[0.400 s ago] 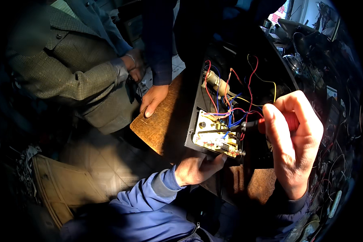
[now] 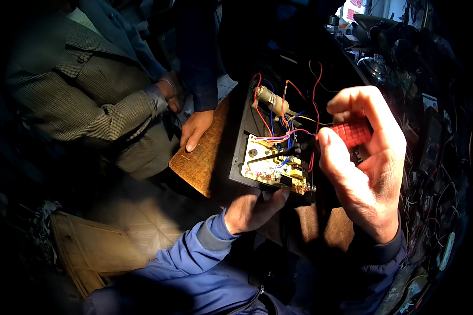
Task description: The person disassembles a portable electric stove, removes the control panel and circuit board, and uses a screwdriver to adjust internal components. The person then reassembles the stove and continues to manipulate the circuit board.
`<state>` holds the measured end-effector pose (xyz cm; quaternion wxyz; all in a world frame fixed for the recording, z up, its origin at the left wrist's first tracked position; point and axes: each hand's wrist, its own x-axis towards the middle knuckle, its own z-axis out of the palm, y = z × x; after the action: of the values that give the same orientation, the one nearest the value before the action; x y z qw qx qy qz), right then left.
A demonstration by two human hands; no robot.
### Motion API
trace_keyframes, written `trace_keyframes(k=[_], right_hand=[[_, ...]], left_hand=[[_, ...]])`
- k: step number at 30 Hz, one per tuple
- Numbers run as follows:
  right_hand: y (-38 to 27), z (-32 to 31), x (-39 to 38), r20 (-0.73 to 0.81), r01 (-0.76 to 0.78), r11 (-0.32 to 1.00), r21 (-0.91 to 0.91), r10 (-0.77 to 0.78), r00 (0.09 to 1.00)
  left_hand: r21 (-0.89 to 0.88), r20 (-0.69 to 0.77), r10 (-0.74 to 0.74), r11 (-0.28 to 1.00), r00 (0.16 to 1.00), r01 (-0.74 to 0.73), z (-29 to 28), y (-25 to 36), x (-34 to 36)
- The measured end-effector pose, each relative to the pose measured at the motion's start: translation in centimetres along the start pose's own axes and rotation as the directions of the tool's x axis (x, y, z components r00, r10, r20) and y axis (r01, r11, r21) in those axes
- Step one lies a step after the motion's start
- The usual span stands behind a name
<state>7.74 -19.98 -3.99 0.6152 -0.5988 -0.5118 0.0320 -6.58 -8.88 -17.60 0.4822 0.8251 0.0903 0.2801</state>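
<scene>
A black casing [image 2: 240, 157] lies tilted before me, its inside facing up, with a pale circuit board [image 2: 268, 165] at its near left end. My left hand [image 2: 251, 211] is closed on the near edge of the casing, its thumb beside the board and its other fingers hidden beneath. My right hand [image 2: 370, 173] is closed round the ribbed red handle of a screwdriver [image 2: 353, 133], held above the casing's right part. A dark thin line crosses the board; whether shaft or shadow I cannot tell. Red, blue and yellow wires [image 2: 287, 134] run from the board past a beige cylindrical part [image 2: 270, 98].
A brown wooden board [image 2: 197, 168] sits under the casing's left side, with another person's hand [image 2: 197, 128] on its edge. A second person in a checked coat [image 2: 105, 110] sits at the left. Cluttered cables and parts [image 2: 425, 178] fill the right. A wooden panel [image 2: 100, 247] stands lower left.
The casing and both my hands appear shifted slightly left and up. My right hand has turned, showing more of the red handle.
</scene>
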Motion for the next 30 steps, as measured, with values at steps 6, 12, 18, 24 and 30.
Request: trace_keyframes(k=[6,12,18,24,30], right_hand=[[1.1,-0.3,0.0,0.004,0.090,0.978,-0.189,-0.091,0.996],[0.6,0.0,0.3,-0.018,0.015,0.995,-0.095,-0.017,1.000],[1.1,-0.1,0.4,-0.064,0.121,0.993,-0.001,-0.121,0.991],[1.3,-0.1,0.4,-0.036,0.061,0.992,-0.111,-0.065,0.997],[0.6,0.2,0.4,-0.084,0.092,0.990,-0.104,-0.101,0.991]], left_hand=[[0.087,-0.066,0.065,0.994,0.996,-0.059,0.4,-1.9,-1.3],[0.213,-0.005,0.159,0.965,0.987,-0.154,0.6,-3.0,-0.8],[0.071,-0.070,0.085,0.994,0.994,-0.080,0.5,-2.2,-0.6],[-0.212,0.043,-0.204,0.955,0.978,0.209,-5.1,1.9,-1.1],[0.116,-0.128,-0.044,0.992,0.991,0.059,-11.4,4.1,-0.3]])
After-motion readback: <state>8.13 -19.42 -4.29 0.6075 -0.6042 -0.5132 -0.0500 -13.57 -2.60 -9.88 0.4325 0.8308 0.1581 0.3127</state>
